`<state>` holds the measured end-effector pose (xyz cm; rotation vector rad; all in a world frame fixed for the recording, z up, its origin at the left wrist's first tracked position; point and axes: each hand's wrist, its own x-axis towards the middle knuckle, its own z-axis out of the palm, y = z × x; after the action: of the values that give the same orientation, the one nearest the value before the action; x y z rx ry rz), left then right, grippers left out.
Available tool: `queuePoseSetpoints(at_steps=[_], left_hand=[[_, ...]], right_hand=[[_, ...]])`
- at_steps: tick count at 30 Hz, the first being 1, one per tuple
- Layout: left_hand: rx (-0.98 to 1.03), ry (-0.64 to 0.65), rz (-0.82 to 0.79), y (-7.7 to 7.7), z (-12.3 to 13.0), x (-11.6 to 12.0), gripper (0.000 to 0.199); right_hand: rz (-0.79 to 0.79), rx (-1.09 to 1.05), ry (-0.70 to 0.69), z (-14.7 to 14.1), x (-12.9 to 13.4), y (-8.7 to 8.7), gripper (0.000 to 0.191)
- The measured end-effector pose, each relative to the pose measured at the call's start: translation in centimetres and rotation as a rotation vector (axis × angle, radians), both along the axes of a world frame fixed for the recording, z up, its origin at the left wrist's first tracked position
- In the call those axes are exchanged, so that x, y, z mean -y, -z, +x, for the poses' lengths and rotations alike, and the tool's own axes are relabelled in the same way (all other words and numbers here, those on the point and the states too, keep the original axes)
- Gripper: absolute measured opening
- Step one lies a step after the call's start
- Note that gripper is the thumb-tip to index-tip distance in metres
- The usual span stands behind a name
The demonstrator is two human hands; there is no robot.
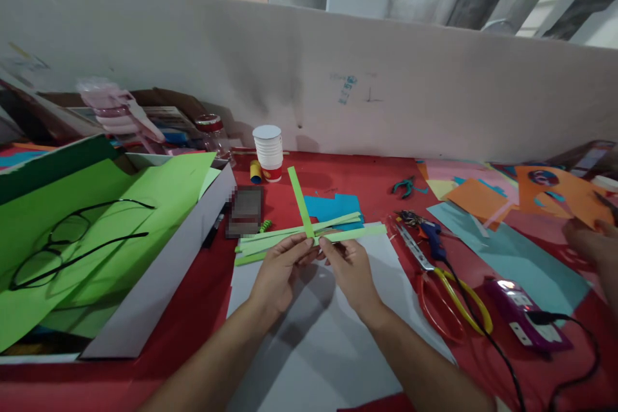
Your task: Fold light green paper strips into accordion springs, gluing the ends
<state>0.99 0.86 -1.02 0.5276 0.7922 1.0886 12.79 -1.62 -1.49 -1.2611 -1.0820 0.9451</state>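
Note:
Between fingertips, my left hand pinches a light green paper strip that slants up and away. My right hand grips a paler green paper strip stretching to the right. The two lengths meet at my thumbs; whether they are one folded strip or two, I cannot tell. Several loose green strips lie just behind my hands. White paper sheets spread beneath them, and a blue paper piece lies beyond. The fingers' undersides are hidden.
Left, a white box holds green sheets and eyeglasses. A paper cup stands behind. Right lie scissors, a blue glue gun, pliers, a purple corded device and coloured paper. Another person's hand reaches in.

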Motion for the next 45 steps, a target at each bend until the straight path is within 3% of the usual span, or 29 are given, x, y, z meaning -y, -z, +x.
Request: queuePoseSetpoints(at_steps=[5,9,12,16,19,21,30,40,45], left_hand=[[0.041,-0.019,-0.089,0.1,0.0,-0.2,0.015],[0.043,-0.031,-0.138,-0.1,0.0,-0.3,0.014],[0.080,-0.069,-0.146,-0.1,-0.1,-0.5,0.012],[0.110,-0.097,-0.164,-0.1,-0.2,-0.7,0.011],[0.107,-0.085,-0.165,-0.1,-0.2,-0.6,0.011],[0.121,-0.078,-0.141,0.0,-0.1,-0.5,0.015],[0.098,0.001,-0.028,0.6,0.2,-0.1,0.020],[-0.119,-0.021,0.123,-0.1,0.0,0.3,0.013],[-0.110,0.015,0.104,-0.5,0.0,0.2,0.014]], right_hand=[[-0.078,-0.107,0.014,0.0,-0.2,-0.1,0.023],[-0.187,-0.359,-0.034,0.3,-0.7,0.1,0.025],[-0.186,-0.479,0.060,0.9,-1.1,0.2,0.027],[-0.095,-0.362,0.192,1.2,-1.0,0.3,0.021],[-0.018,-0.162,0.114,0.7,-0.5,0.3,0.041],[-0.015,-0.088,0.008,0.2,-0.2,0.4,0.045],[-0.004,-0.108,-0.094,-0.1,-0.3,0.6,0.013],[0.010,0.063,-0.136,1.0,-0.7,1.1,0.013],[-0.003,-0.014,-0.110,0.7,-0.7,0.8,0.017]])
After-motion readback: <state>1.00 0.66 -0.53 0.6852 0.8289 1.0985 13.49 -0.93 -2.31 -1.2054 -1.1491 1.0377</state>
